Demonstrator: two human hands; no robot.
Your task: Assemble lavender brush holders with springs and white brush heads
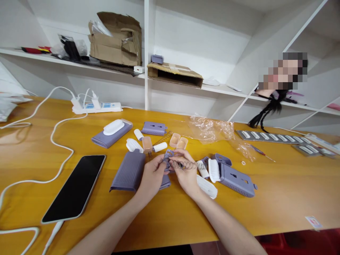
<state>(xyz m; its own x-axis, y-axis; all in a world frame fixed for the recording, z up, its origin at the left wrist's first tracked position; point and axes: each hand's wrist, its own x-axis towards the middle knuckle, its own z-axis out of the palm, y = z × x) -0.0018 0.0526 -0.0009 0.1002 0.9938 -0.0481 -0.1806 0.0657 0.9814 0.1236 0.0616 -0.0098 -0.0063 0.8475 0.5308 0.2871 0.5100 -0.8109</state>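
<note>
Both my hands meet over the middle of the table. My left hand [152, 177] is closed, pinching a small purple plastic part [168, 156] at its fingertips. My right hand [186, 175] is closed too, its fingertips against that part and on a thin metal coil spring [190, 165], which stretches rightward across the hand. Beside my left hand lies a ribbed purple housing [127, 171]; another purple piece [165, 182] shows partly beneath my hands. Right of my right hand are a white oval piece [207, 187], a white bristled brush head [213, 170] and a slotted purple housing [237, 180].
A phone [75, 187] with a white cable lies at left, a power strip [106, 107] behind it. Farther back are small orange cups [182, 142], white cylinders [160, 147] and clear plastic wrap [209, 129]. A screwdriver [259, 150] lies right; shelves stand behind.
</note>
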